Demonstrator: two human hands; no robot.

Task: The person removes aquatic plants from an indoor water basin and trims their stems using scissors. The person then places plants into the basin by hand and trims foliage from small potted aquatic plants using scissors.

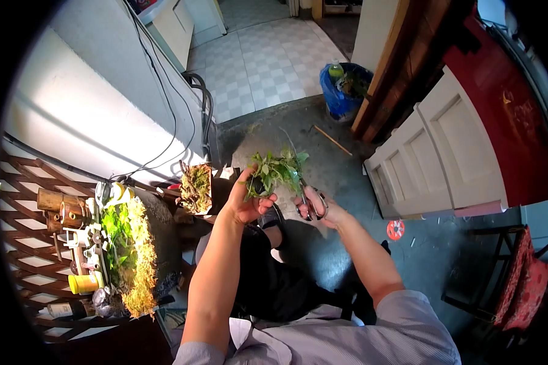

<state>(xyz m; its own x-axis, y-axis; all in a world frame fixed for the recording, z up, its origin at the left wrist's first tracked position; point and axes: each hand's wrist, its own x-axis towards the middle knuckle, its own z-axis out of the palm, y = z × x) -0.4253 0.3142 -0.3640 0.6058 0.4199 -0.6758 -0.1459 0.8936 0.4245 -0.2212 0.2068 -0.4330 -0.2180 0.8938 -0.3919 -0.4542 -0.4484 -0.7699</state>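
My left hand (242, 205) is closed around the base of a small leafy green plant (277, 166), where a dark patch like a little black pot (258, 185) shows between the fingers. A pair of scissors (305, 196) is in my right hand (324, 210), with fingers through the handles. Their blades point up to the right edge of the leaves; whether they touch a stem I cannot tell. Just left of my left hand stands a square planter (196, 190) filled with moss.
At left, a bright bed of moss and leaves (131, 255) lies beside bamboo cups (73, 213) and a wooden lattice (27, 243). A blue-lined bin (342, 100) stands ahead, a stick (333, 140) lies on the floor, and a white cabinet (420, 152) and red-draped stool (523, 280) are at right.
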